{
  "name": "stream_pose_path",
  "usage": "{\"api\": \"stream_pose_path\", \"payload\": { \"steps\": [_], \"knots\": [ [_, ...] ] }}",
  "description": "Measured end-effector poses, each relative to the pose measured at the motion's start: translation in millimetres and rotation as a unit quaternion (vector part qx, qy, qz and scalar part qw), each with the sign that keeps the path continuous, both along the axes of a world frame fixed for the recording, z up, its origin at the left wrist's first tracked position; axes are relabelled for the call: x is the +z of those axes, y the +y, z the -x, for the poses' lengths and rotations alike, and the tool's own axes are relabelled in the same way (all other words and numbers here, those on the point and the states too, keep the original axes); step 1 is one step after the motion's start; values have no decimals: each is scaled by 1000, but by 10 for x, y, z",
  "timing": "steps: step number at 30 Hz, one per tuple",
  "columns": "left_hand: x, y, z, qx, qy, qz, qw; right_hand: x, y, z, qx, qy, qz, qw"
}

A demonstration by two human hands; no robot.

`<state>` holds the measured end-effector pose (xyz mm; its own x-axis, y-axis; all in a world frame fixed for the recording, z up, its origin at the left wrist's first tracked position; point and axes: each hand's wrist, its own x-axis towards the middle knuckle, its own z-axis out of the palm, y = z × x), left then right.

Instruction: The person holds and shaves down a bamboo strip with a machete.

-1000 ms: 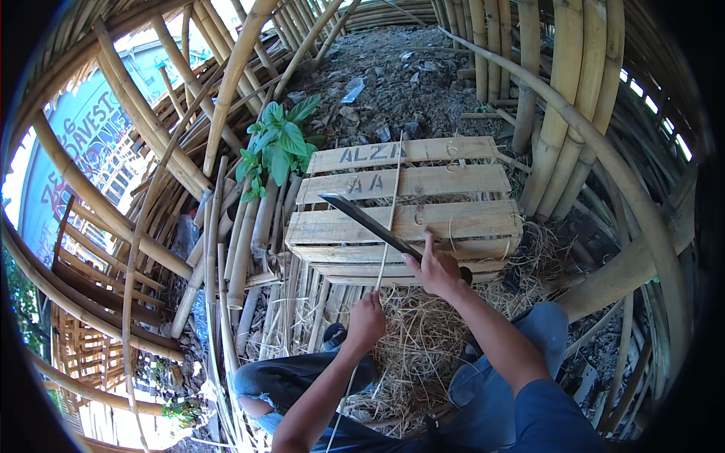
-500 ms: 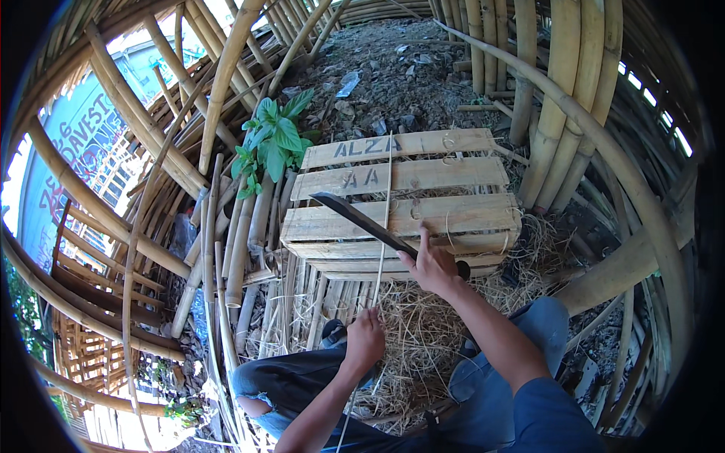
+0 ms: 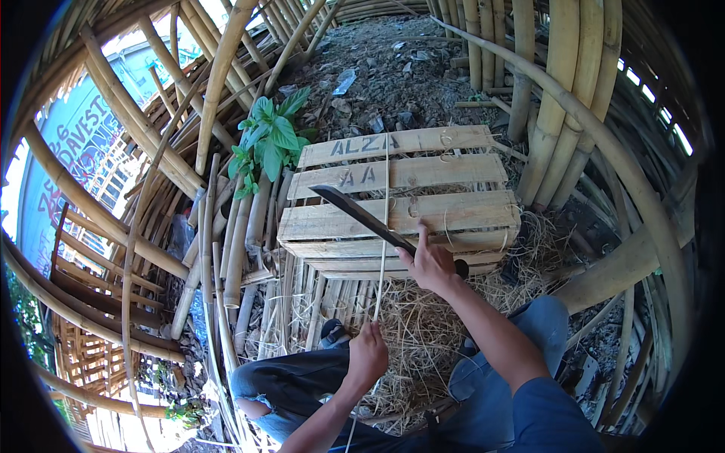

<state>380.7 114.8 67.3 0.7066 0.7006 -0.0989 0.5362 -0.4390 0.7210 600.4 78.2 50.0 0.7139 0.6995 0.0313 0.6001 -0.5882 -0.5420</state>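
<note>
My right hand (image 3: 432, 264) grips the dark handle of a machete (image 3: 355, 211), its index finger stretched out. The long dark blade slants up and left over a slatted wooden crate (image 3: 408, 215). My left hand (image 3: 368, 355) is closed round a thin pale bamboo strip (image 3: 383, 275). That strip runs from below my left hand up across the crate's top, and the blade crosses it near the crate's front edge. I cannot tell whether blade and strip touch.
Shavings (image 3: 415, 340) cover the ground between my legs. Cut bamboo poles (image 3: 240, 249) lie at the left beside a leafy green plant (image 3: 270, 140). Thick upright bamboo (image 3: 566, 98) and a curved pole (image 3: 634, 174) stand at the right. Rubble (image 3: 377, 83) lies behind the crate.
My left hand has drawn slightly down toward me, the strip still in it. The right hand and machete have barely moved.
</note>
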Motion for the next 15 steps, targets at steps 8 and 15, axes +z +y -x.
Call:
{"api": "stream_pose_path", "payload": {
  "steps": [8, 15],
  "knots": [
    [-62, -50, 174, -14, -37, -19, 999, 18, -7, 9, 10, 0, 3, 1000],
    [5, -222, 372, 2, -10, 27, 1000, 22, -6, -8, -2, -3, -7, 1000]
  ]
}}
